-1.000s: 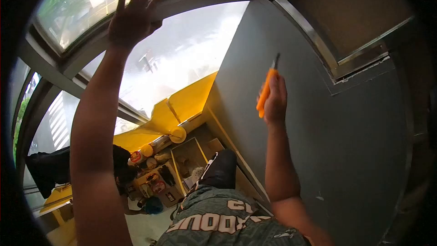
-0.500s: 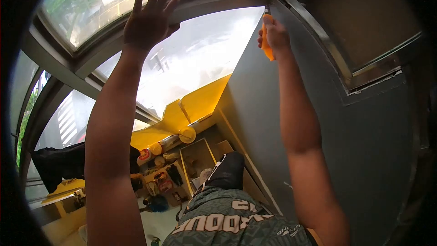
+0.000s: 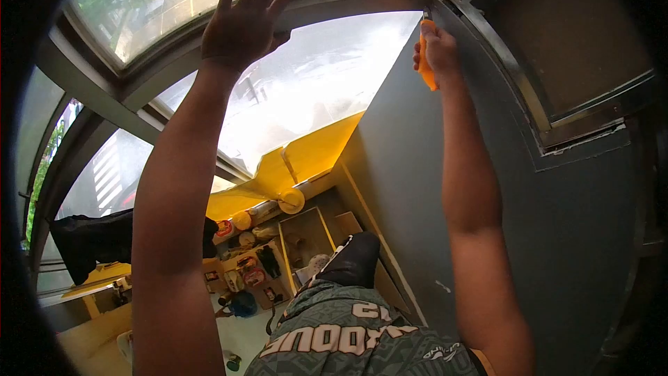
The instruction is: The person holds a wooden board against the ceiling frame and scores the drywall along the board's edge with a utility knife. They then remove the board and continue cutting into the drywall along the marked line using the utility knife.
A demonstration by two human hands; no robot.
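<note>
My left hand [image 3: 243, 31] is raised with its fingers spread against the dark window frame [image 3: 355, 1], and it holds nothing. High on the right, my right hand [image 3: 444, 52] is wrapped around an orange-handled utility knife [image 3: 427, 56]. The knife's metal tip points up into the corner where the frame meets the grey wall panel [image 3: 557, 230]. Between my arms is a bright window pane [image 3: 313, 69]. A yellow sheet [image 3: 323, 146] with a wavy upper edge runs along the lower part of that pane.
Below lie a yellow roll [image 3: 291, 200], a yellow-edged open box [image 3: 280, 251] and several small containers and tools. A black cloth [image 3: 94, 240] hangs at the left. A metal-framed dark panel [image 3: 567, 42] juts out at the upper right.
The view has shifted slightly, moving the scene a little right. Both hands keep nearly the same places on the frame, and the knife's tip stays at the upper corner.
</note>
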